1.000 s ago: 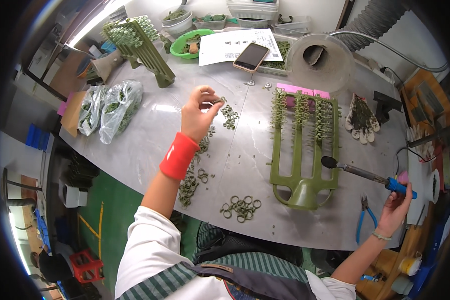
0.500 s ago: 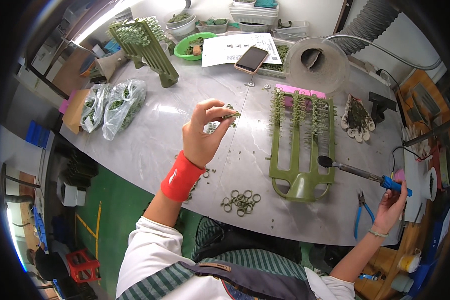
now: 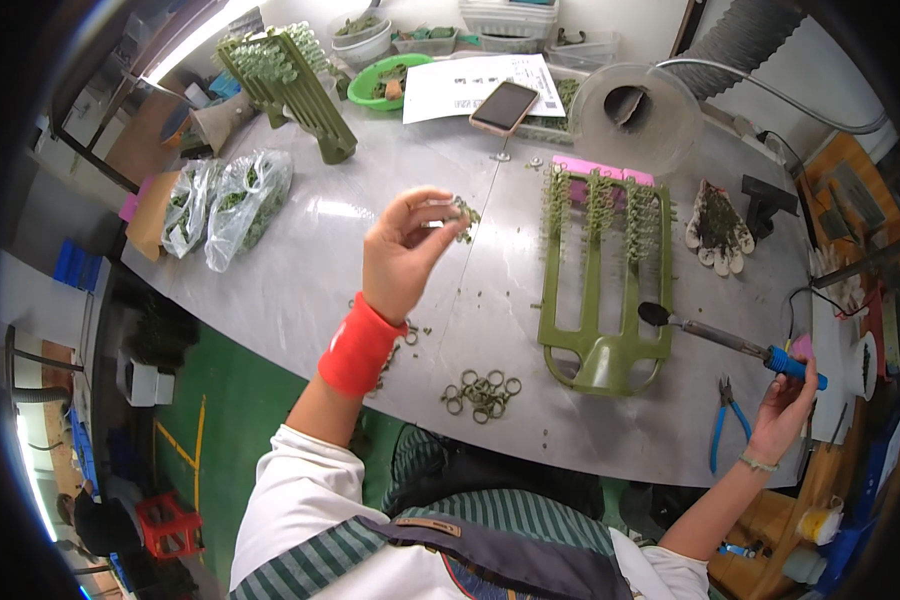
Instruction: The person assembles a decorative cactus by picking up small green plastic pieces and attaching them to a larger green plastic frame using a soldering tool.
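Between the thumb and fingers of my left hand, a small green piece is pinched above the table; its exact shape is too small to tell. My right hand grips the blue handle of a soldering iron near the table's right side. The iron's dark, spoon-like tip rests over the right bar of a green plastic-looking frame. Rows of small green rings stand along the bars of that frame. A loose pile of green rings lies near the table's front edge.
Blue-handled pliers and a stained glove lie at the right. A phone sits on a paper sheet at the back. Bags of green pieces and a second loaded green frame stand left. A duct opening is behind.
My left hand has turned a little, tilting the small green piece it holds. The right hand and the soldering iron stay nearly in place.
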A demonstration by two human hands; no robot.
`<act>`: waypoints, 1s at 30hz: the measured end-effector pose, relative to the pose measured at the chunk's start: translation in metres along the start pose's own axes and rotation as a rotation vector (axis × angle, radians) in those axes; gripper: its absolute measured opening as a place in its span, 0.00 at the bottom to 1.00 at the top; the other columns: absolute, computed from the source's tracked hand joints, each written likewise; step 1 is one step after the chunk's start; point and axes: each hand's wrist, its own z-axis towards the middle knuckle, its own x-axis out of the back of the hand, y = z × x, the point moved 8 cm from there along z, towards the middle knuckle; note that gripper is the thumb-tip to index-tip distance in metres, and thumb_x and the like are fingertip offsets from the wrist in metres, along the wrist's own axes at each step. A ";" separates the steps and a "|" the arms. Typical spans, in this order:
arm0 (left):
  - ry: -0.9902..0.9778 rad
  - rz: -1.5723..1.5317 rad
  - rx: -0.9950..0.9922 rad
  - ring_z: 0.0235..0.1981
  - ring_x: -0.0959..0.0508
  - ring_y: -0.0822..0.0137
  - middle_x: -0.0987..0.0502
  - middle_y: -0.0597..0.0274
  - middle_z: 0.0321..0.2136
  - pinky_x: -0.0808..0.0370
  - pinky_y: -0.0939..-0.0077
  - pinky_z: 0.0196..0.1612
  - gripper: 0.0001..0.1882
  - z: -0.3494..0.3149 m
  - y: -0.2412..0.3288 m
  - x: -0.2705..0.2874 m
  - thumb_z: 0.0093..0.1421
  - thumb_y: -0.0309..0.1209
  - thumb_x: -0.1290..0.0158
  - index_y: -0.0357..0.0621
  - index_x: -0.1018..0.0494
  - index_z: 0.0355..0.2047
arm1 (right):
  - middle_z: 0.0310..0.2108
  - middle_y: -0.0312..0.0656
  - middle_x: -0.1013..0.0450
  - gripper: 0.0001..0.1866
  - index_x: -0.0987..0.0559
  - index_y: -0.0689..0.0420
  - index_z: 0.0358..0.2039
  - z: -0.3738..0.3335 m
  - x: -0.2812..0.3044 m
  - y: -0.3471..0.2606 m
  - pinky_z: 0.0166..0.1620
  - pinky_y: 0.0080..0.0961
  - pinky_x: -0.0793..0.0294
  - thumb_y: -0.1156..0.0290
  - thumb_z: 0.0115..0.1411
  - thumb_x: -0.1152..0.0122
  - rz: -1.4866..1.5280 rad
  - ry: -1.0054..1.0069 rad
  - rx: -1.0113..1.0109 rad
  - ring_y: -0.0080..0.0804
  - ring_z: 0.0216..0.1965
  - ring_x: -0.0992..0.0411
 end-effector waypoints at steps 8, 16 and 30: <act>-0.065 0.057 0.082 0.37 0.22 0.71 0.21 0.58 0.35 0.25 0.79 0.44 0.09 0.035 0.001 0.037 0.58 0.23 0.45 0.33 0.25 0.39 | 0.27 0.36 0.26 0.12 0.23 0.60 0.36 0.015 0.023 -0.005 0.29 0.11 0.25 0.65 0.57 0.38 0.078 0.002 -0.002 0.19 0.25 0.28; -0.295 0.159 -0.010 0.35 0.23 0.76 0.21 0.62 0.34 0.26 0.84 0.41 0.11 0.059 0.013 -0.030 0.56 0.25 0.43 0.34 0.25 0.39 | 0.30 0.36 0.26 0.15 0.23 0.62 0.39 0.032 0.032 -0.014 0.29 0.08 0.26 0.63 0.57 0.39 0.039 0.040 0.063 0.18 0.26 0.28; -0.491 0.218 -0.136 0.28 0.21 0.74 0.20 0.60 0.28 0.24 0.81 0.36 0.10 0.087 0.003 -0.172 0.53 0.28 0.42 0.38 0.22 0.35 | 0.33 0.39 0.24 0.14 0.23 0.64 0.37 0.085 0.046 -0.004 0.34 0.11 0.25 0.65 0.59 0.41 0.066 0.004 0.084 0.20 0.29 0.26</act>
